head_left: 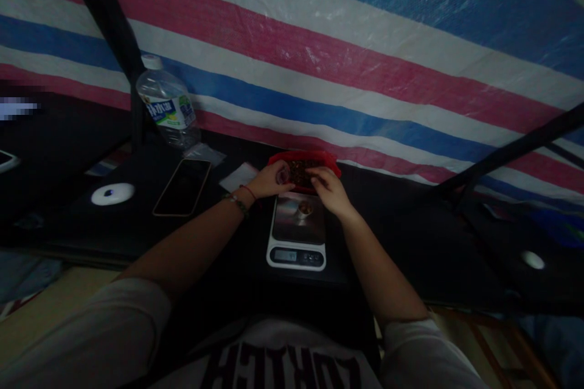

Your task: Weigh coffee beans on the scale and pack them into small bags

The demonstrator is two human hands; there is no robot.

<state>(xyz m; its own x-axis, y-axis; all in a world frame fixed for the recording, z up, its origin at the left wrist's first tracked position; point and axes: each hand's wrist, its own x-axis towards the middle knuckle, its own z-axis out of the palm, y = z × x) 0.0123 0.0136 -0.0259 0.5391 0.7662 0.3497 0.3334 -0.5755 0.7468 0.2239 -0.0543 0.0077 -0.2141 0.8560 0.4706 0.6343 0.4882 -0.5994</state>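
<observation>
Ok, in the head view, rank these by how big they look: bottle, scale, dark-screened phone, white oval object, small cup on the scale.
Largest to smallest:
Scale and bottle: too close to rank; the bottle stands farther off.
Phone
White oval object
Small cup

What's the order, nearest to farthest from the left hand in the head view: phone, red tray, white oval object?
1. Red tray: directly at the left hand.
2. Phone: to the hand's left.
3. White oval object: farther left, past the phone.
</observation>
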